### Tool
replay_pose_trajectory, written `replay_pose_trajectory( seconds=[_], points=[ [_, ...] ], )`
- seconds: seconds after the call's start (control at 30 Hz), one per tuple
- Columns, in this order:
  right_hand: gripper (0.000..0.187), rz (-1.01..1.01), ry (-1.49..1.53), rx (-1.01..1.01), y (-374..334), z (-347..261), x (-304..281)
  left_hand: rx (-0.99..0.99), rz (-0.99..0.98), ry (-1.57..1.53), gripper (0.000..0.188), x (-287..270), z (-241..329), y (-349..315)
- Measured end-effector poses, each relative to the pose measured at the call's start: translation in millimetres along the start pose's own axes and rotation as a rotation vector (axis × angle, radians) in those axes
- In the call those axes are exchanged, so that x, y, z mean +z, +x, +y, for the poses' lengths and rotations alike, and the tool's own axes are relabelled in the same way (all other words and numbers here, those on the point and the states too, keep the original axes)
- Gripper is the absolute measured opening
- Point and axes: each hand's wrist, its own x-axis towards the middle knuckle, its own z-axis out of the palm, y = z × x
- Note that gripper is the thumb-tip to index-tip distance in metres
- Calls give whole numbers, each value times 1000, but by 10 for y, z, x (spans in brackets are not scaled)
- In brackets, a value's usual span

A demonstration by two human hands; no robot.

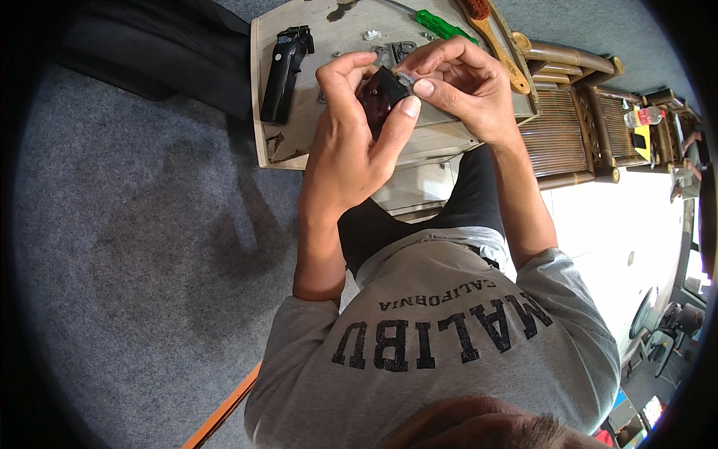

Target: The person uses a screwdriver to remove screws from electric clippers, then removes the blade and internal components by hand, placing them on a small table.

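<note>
Seen from above, looking down past a grey printed shirt [449, 337] to two bare hands raised over a pale wooden board [299, 142].

Left hand [351, 142] curled closed around a small dark block-shaped part [383, 93], thumb pressed up along its right side, fingers wrapped over its top and left edge. Right hand [467, 86] pinched shut, thumb and forefinger tips meeting on a small grey metal piece [405, 77] at the upper right corner of that dark part. Both hands touching, held just above the board's middle.

On the board: a black elongated tool body [284, 71] lying to the left, small metal plates [393, 51] behind the hands, a green-handled screwdriver [443, 26] and a wooden-handled brush [497, 45] near the far right edge. Grey carpet [149, 224] all around.
</note>
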Motion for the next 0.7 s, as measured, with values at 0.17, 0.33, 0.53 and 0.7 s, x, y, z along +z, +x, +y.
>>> replay_pose_trajectory(
  seconds=[0.17,0.33,0.53,0.7],
  points=[
    [19,1,-13,20,1,-20,8,-4,-5,-34,54,-13,31,1],
    [20,-8,1,10,-4,-7,-5,-28,-9,-80,53,-10,21,-3],
    [23,-16,-11,30,-14,-19,-12,-196,-23,-239,50,-47,98,-19],
    [23,-19,44,10,-12,-5,-10,-256,-43,-268,49,-71,115,-17]
  ],
)
